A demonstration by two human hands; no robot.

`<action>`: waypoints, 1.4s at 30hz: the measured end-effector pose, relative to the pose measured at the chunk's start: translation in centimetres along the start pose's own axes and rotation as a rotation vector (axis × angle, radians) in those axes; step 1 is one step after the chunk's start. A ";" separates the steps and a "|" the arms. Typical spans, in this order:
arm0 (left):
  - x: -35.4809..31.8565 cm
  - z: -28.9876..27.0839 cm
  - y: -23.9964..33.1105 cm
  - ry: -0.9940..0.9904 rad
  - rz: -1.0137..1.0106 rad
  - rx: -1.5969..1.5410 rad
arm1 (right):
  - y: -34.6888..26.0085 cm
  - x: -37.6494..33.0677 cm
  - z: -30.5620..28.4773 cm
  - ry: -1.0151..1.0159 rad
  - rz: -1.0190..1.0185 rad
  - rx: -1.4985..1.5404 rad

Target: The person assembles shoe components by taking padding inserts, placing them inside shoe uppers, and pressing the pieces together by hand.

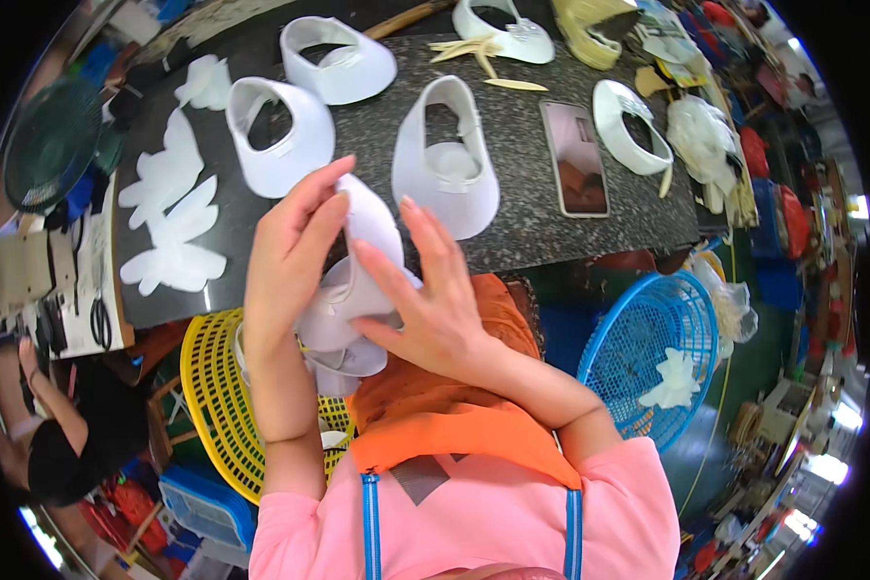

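A white shoe upper (375, 224) is between my hands, above my lap at the table's near edge. My left hand (288, 246) is closed on its left side, with thumb and fingertips at the upper end. Against its right side my right hand (433, 300) presses with spread fingers and thumb. More white pieces (348, 360) show just below; whether they are joined to the held one I cannot tell. Beyond my hands on the table stand finished-looking white uppers, among them one at the middle (474, 208) and one at the left (300, 169).
The dark speckled table (527, 242) also bears a phone (578, 159), another white upper (609, 106), flat white cut pieces (174, 266) and pale strips (469, 48). A yellow basket (213, 387) stands at my left, a blue basket (599, 329) at my right. Another person's arm (58, 401) shows far left.
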State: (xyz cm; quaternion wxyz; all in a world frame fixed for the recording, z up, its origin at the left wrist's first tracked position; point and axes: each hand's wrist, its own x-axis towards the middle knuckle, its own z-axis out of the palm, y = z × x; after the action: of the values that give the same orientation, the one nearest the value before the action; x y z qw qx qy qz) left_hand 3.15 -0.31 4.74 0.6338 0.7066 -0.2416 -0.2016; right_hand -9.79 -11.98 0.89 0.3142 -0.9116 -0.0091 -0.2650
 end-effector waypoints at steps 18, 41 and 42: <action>-18.4 -12.1 -20.5 0.744 -0.490 0.002 | 5.1 -5.4 0.2 -0.070 -0.123 0.415; -18.0 -5.8 -15.8 -0.299 -0.315 -0.648 | 6.9 -10.3 -4.1 -0.237 0.467 0.836; -18.2 -5.5 -15.5 -0.296 -0.331 -0.645 | 7.5 -10.6 -4.1 -0.307 0.425 0.880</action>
State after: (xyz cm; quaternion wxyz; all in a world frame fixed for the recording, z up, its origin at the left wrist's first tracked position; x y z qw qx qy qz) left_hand -6.88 16.17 -10.36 0.7405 0.4639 -0.1371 -0.4665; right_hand -19.50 -18.74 -5.82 0.7102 -0.7031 0.0198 -0.0296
